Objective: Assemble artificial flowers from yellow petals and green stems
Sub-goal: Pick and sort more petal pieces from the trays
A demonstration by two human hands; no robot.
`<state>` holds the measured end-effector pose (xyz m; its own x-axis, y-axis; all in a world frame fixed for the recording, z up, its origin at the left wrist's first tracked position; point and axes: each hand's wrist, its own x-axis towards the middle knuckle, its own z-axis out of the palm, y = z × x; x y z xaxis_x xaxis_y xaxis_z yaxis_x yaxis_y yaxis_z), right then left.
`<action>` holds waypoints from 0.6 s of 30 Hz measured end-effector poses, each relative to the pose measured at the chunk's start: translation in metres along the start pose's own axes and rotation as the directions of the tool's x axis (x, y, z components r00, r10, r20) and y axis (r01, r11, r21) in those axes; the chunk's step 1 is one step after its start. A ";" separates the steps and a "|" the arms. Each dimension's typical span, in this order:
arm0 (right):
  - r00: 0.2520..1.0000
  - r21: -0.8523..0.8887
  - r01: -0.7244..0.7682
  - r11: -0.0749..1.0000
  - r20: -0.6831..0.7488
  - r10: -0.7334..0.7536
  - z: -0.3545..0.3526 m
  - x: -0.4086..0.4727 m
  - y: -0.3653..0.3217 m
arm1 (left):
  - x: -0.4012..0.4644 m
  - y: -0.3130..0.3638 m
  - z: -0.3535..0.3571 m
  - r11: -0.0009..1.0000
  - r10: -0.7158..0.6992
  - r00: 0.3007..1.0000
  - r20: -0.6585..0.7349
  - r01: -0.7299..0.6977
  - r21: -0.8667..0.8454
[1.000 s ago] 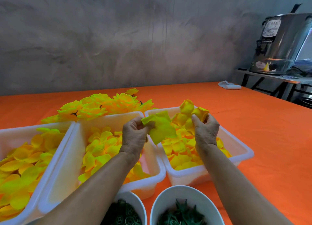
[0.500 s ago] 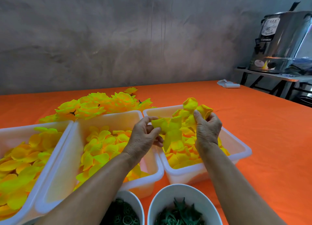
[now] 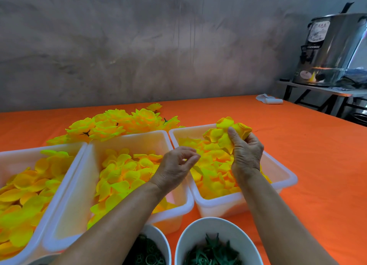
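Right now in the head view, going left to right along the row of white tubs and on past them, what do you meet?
Left tub of petals → middle tub of petals → left hand → right tub of petals with the right hand holding a half-built flower over it → bare orange tablecloth.

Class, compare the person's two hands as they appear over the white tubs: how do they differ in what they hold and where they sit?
The right hand grips a bunch of yellow petals; the left hand has curled fingers with nothing clearly in them. The right hand is raised over the far end of the right tub; the left hand sits lower, above the rim between that tub and the middle tub. Both are bare, with backs towards the camera.
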<state>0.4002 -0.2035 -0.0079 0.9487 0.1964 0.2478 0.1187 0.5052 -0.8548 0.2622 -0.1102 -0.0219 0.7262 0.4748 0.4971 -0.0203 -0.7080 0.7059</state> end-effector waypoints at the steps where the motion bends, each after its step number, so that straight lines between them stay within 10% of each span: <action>1: 1.000 0.040 0.005 0.999 0.001 -0.005 0.000 -0.002 -0.001 | -0.001 0.002 0.000 0.999 -0.010 1.000 -0.004 0.010 -0.045; 8: 0.950 -0.041 -0.013 0.999 0.313 0.025 0.006 -0.010 -0.001 | 0.003 0.004 -0.006 0.993 0.115 0.969 -0.221 -0.108 0.044; 18: 0.906 -0.173 0.085 0.981 0.423 -0.003 0.011 -0.021 0.001 | 0.002 0.009 -0.005 0.993 0.064 0.989 -0.133 -0.076 -0.086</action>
<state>0.3770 -0.1975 -0.0088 0.7352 0.5318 0.4204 0.2477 0.3666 -0.8968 0.2595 -0.1129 -0.0124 0.6252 0.4941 0.6041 -0.1343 -0.6944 0.7069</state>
